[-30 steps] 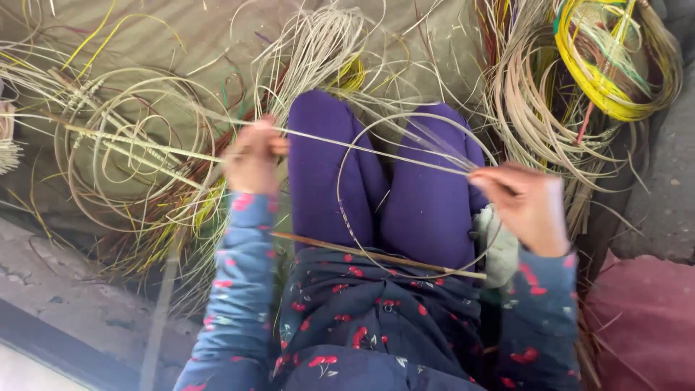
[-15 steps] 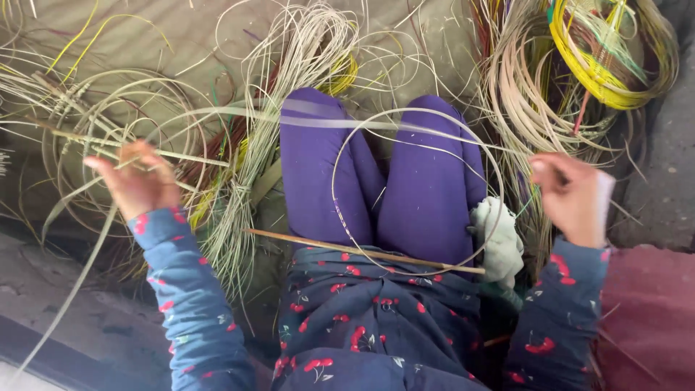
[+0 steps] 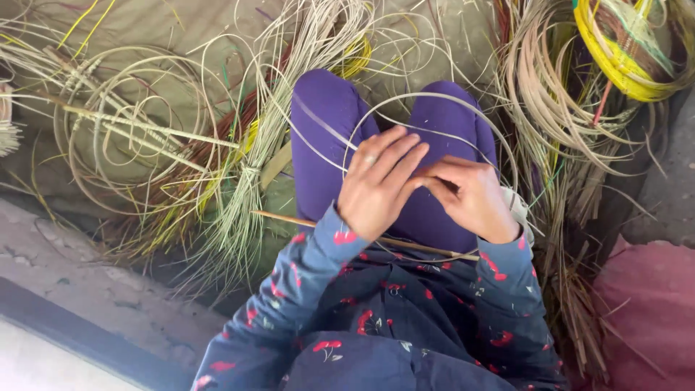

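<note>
My left hand (image 3: pixel 380 182) and my right hand (image 3: pixel 472 199) meet over my lap, above my purple-clad knees (image 3: pixel 326 116). Both pinch a thin pale cane strip (image 3: pixel 434 95), which curves in a loop over the knees. The left hand's fingers stretch out across the spot where the hands touch, and the right hand's fingers are curled. A thin straight wooden stick (image 3: pixel 289 218) lies across my lap under the wrists. My sleeves are dark blue with red flowers.
Coils and bundles of pale cane (image 3: pixel 130 123) lie on the cloth at the left. More cane and a yellow coil (image 3: pixel 615 65) are piled at the right. A dark red cloth (image 3: pixel 651 304) sits at the lower right, and a stone ledge (image 3: pixel 87 289) at the lower left.
My hands were spread wide apart, pulling the strip taut. They have come together over my lap, and the strip now bends into a loop.
</note>
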